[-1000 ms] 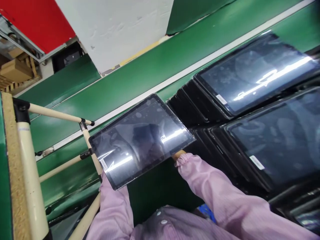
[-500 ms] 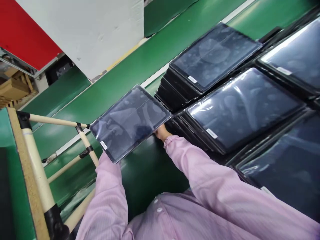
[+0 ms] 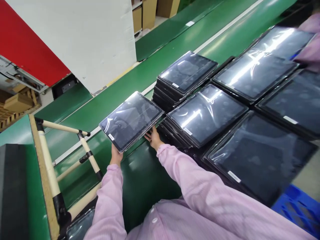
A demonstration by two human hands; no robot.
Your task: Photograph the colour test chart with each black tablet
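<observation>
Green desk [image 3: 112,96] spans the view, bearing screen stacks [image 3: 207,113] at right. Glossy panel [image 3: 131,120] is just left of these, near-left corner held in left hand [image 3: 116,155]; right hand [image 3: 153,137], fingers spread, lies at the near edge. White label [image 3: 111,137] sits by the held corner.

Centre panel [image 3: 132,118]: smooth and glossy, glass-like, with bright wrinkled reflections
Stacked panels, right of frame [image 3: 207,115]: the same dark gloss, creased clear film on top
Labels [image 3: 111,136]: white, matt, paper-like
Green surface, bottom centre [image 3: 152,173]: smooth, softly shiny
Sleeves [image 3: 185,170]: matt cloth, gathered at the cuffs
Pipes, left [image 3: 48,160]: smooth, cream, slight sheen
Board edge, far left [image 3: 42,173]: rough, matt, wood-like
Crate, lower right [image 3: 297,206]: blue plastic
Cartons, upper left [image 3: 20,101]: matt brown cardboard
</observation>
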